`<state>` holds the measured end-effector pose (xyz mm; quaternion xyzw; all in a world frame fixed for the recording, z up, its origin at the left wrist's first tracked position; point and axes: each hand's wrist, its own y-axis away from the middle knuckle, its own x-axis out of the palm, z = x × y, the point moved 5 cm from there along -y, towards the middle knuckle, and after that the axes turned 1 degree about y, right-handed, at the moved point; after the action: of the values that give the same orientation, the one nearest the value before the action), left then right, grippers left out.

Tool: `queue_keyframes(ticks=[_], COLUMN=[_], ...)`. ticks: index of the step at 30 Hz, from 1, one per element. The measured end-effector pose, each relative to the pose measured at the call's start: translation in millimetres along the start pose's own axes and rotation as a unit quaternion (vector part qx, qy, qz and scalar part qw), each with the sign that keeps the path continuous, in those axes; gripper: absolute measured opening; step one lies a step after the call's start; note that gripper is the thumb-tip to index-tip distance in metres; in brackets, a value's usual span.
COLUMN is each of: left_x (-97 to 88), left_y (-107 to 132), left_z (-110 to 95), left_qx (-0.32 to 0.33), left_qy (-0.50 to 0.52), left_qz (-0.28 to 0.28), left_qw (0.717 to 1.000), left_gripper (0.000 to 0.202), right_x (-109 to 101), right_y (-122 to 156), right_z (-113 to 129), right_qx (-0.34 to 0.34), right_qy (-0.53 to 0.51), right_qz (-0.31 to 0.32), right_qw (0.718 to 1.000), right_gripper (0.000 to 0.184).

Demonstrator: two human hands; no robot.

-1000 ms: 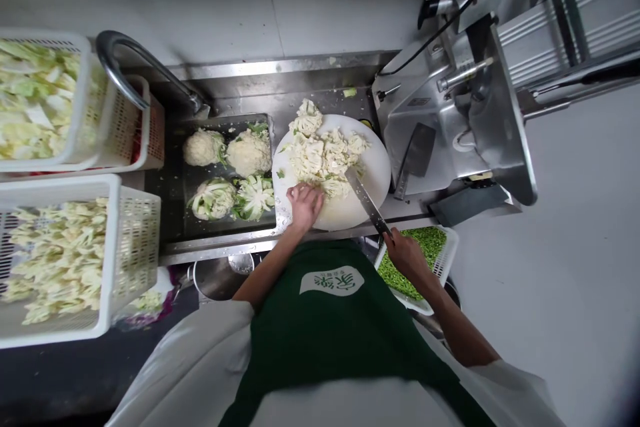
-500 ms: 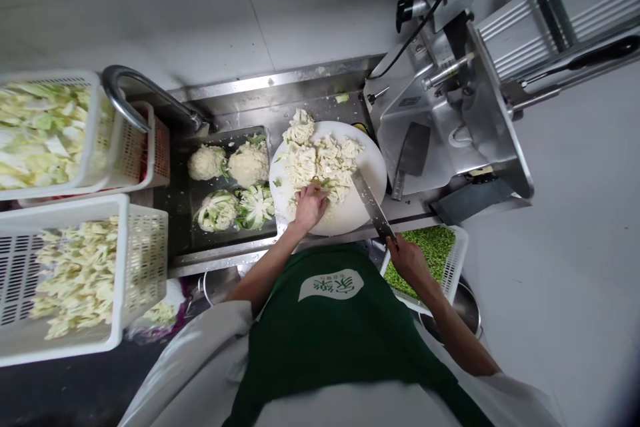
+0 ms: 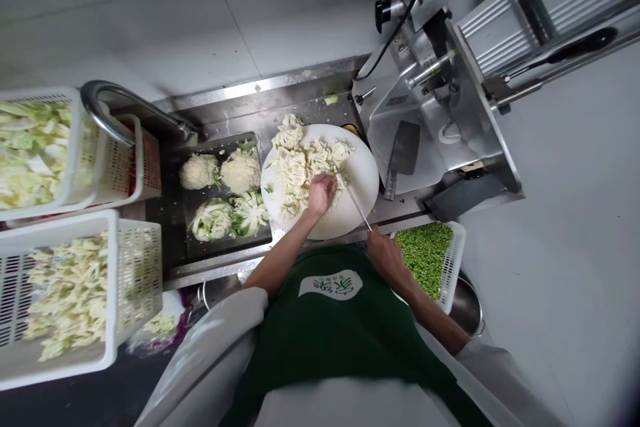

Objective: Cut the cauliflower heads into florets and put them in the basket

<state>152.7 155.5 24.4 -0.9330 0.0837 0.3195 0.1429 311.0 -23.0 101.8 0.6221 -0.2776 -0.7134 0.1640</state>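
Note:
A knife (image 3: 356,203) is in my right hand (image 3: 385,252), whose fingers wrap round the handle. The blade appears nearly edge-on, its tip among the cauliflower pieces beside my left hand. My left hand (image 3: 323,193) is closed, fingers curled at a cauliflower piece that it mostly hides. Cut cauliflower pieces (image 3: 293,168) lie heaped over the left and upper part of a round white cutting board (image 3: 364,177). A larger cauliflower chunk (image 3: 289,132) sits at the board's upper left edge.
Left of the board, several cauliflower heads (image 3: 241,171) rest in a sink under a curved faucet (image 3: 103,119). White baskets of cut cauliflower (image 3: 113,280) and cabbage (image 3: 35,147) stand farther left. A cleaver (image 3: 404,150) lies by a slicing machine (image 3: 470,103); chopped greens (image 3: 425,255) are below it.
My left hand has moved up and right and turned, its fingers now curled by the blade. My right hand has brought the knife leftward, and the blade has turned edge-on.

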Motion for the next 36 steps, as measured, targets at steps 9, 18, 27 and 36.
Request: queue_keyframes(ticks=[9,18,27,36], left_x=[9.1,-15.7,28.8,38.1], left_y=[-0.3,-13.7,-73.9,-71.1], left_z=[0.9,-5.7,-19.4,-1.9], left_qx=[0.012,-0.005,-0.053,-0.031], left_qy=[-0.007,0.014,-0.085,0.053], left_qz=[0.022,-0.010,0.135,0.105], left_qw=[1.000,1.000,0.986,0.993], left_gripper=[0.015,0.018,0.016,0.012], right_x=[16.2,4.8,5.8,1.1], right_y=[-13.9,6.4,-28.8,-37.2], right_z=[4.5,-38.9,-66.7,-69.8], right_qx=[0.038,0.006,0.058,0.029], right_qy=[-0.067,-0.085,-0.062,-0.062], right_qz=[0.076,-0.006,-0.014,-0.022], right_qw=[0.994,0.996,0.996,0.997], right_gripper=[0.030,0.030,0.031,0.032])
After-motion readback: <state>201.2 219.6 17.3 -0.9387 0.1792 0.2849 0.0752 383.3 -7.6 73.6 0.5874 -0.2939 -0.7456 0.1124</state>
